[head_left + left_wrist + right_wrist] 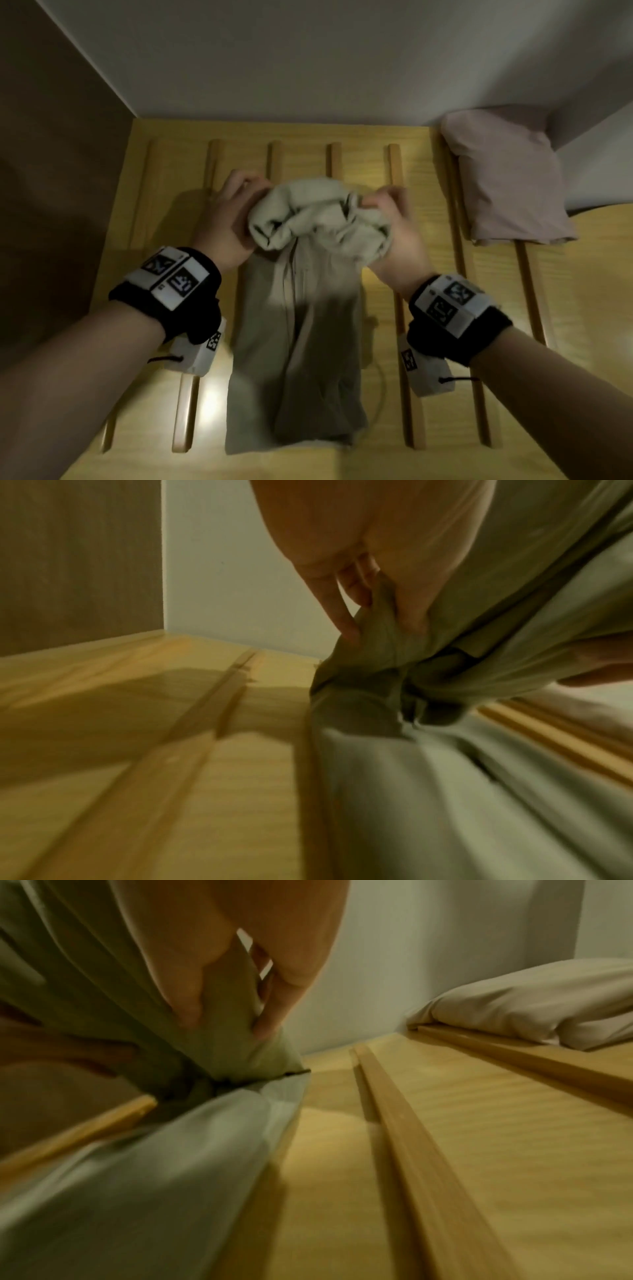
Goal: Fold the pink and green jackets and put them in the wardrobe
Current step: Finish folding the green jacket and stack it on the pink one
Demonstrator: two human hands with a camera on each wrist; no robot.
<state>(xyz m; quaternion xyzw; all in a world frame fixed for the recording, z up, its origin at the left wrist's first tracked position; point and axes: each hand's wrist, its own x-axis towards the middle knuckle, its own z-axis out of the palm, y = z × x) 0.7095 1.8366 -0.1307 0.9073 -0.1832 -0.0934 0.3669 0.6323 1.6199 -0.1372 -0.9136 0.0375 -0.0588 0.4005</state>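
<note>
- Jacket — green jacket (pixel 301 308) lies mid-frame on the slatted wooden surface (pixel 424 342), long axis running from bottom of frame up toward the wall; far end is bunched up.
- Left hand (pixel 229 219) and right hand (pixel 397 233) both clamped on that bunch, one each side, equally near — the fold looks set to come toward bottom of frame, lengthwise.
- Pink jacket (pixel 507 178) sits folded, upper right, well apart from both hands.
- Wardrobe: can't tell if this surface is part of it; nothing else lies on it.

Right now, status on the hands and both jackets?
Left hand and right hand grip green jacket, far end bunched, rest on slats. Pink jacket folded, far right. Nothing blocking.
</note>
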